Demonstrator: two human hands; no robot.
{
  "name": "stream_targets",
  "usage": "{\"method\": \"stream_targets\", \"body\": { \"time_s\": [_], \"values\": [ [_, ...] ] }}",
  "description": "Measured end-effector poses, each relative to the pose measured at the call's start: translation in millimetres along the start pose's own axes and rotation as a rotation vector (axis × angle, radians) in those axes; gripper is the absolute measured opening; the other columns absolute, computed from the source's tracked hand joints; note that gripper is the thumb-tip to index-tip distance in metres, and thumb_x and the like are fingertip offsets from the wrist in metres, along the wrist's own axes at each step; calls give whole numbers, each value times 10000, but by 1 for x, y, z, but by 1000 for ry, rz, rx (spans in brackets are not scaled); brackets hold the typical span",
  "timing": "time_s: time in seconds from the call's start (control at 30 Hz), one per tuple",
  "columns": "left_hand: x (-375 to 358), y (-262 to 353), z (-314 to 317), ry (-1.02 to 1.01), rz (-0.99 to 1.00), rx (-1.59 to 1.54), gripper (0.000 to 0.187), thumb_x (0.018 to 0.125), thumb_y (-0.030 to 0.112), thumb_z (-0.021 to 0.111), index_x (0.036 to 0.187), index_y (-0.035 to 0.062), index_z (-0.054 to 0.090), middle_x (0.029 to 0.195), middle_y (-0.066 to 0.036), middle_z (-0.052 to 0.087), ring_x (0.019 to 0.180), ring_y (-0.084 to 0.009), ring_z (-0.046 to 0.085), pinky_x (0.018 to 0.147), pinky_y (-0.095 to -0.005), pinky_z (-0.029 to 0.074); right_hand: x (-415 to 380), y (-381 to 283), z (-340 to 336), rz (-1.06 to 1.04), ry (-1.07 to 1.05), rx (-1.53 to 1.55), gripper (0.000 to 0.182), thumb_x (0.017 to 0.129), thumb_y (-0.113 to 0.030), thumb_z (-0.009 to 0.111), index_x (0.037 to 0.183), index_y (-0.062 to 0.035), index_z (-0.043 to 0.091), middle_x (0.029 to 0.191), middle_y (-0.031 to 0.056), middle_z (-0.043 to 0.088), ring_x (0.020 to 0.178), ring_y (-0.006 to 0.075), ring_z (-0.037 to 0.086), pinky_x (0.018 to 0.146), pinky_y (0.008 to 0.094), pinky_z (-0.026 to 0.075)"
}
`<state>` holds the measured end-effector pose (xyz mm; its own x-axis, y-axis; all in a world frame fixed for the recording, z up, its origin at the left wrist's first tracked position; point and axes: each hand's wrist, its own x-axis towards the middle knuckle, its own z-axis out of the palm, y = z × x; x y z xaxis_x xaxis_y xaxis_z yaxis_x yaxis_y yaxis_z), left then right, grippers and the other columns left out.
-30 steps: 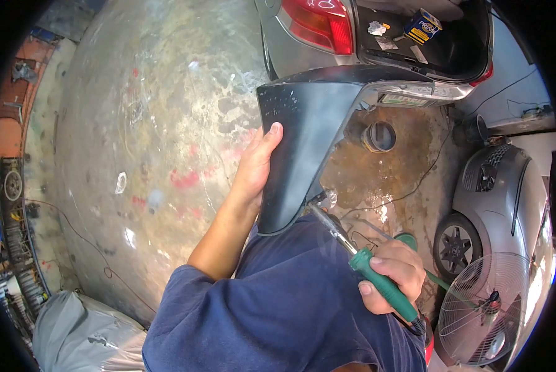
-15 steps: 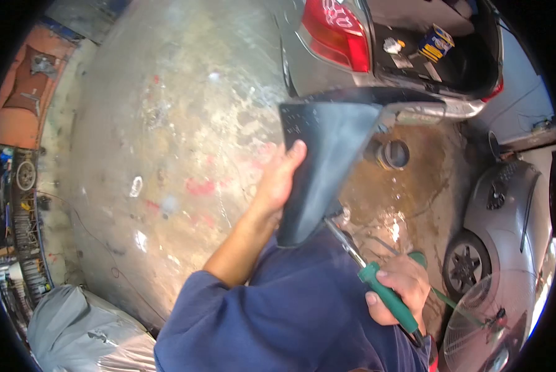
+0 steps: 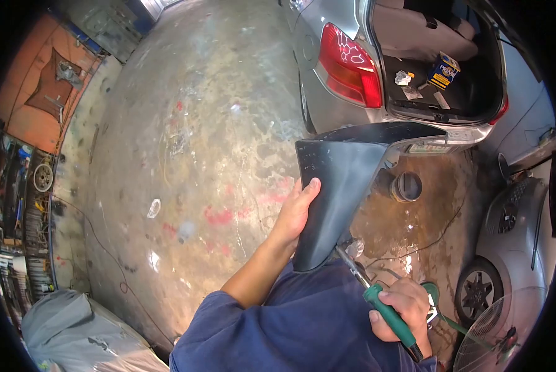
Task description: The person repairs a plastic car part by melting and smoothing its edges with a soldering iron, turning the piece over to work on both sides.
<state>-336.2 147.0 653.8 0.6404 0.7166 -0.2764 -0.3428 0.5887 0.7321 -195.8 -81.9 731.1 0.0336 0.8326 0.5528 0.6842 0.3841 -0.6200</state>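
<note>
A dark car bumper (image 3: 340, 173) stretches from my lap away toward the back of the silver car. My left hand (image 3: 296, 214) grips its left edge, thumb lying on the smooth outer face and the fingers hidden behind. In my right hand (image 3: 402, 307) is a soldering iron (image 3: 386, 313) with a green handle, a metal barrel and a cord at its rear end. The iron's tip points up and left, right at the bumper's lower right edge. Part of the tip is hidden by that edge.
Ahead stands the silver car (image 3: 327, 80) with its trunk open and a blue-yellow box (image 3: 444, 71) inside. A round can (image 3: 407, 186) sits on the wet floor. To the right are a grey car body part (image 3: 507, 217), a wheel (image 3: 478, 291) and a fan (image 3: 495, 341). Grey sheeting (image 3: 73, 328) lies lower left.
The view has tilted up, so everything sits lower and slightly to the right. My left hand still grips the bumper, and the soldering iron stays at its lower edge.
</note>
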Motion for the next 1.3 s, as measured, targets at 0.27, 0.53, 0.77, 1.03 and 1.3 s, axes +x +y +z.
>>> {"method": "stream_targets", "body": {
  "time_s": [0.27, 0.53, 0.77, 1.03, 1.3],
  "values": [
    [3, -4, -3, 9, 42, 1, 442, 1049, 329, 564, 1380, 48, 483, 1227, -67, 629, 1030, -139, 637, 874, -308, 538, -2, 0, -1, 4, -6, -8, 436, 662, -60, 765, 1053, -34, 574, 746, 98, 618, 567, 261, 597, 534, 367, 475],
    [2, -2, 3, 21, 42, -19, 420, 1044, 342, 573, 1334, 47, 495, 1166, -73, 636, 973, -146, 657, 794, -297, 562, -5, 1, -2, -1, -20, -24, 456, 668, -72, 774, 1073, -39, 567, 794, 106, 620, 570, 261, 587, 524, 370, 468],
    [14, -9, -9, -21, 20, -82, 427, 1045, 353, 567, 1326, 38, 501, 1159, -81, 650, 952, -149, 673, 784, -304, 571, -1, 8, 0, -31, 0, -37, 509, 695, -142, 837, 1125, -65, 576, 795, 82, 616, 586, 242, 603, 508, 337, 456],
    [19, -3, -6, -33, 8, -51, 398, 1065, 348, 522, 1308, 34, 546, 1136, -74, 672, 932, -139, 683, 780, -295, 573, -2, 11, -3, -22, 83, 43, 458, 721, -156, 819, 1097, -41, 586, 788, 103, 616, 570, 257, 597, 504, 351, 476],
    [31, -10, -21, -2, -37, -102, 509, 1079, 431, 431, 1291, -5, 586, 1109, -116, 702, 930, -181, 703, 799, -310, 583, -2, 17, 2, -20, 155, 96, 422, 731, -158, 812, 1068, -24, 596, 755, 112, 610, 566, 253, 592, 494, 342, 466]
  ]
}}
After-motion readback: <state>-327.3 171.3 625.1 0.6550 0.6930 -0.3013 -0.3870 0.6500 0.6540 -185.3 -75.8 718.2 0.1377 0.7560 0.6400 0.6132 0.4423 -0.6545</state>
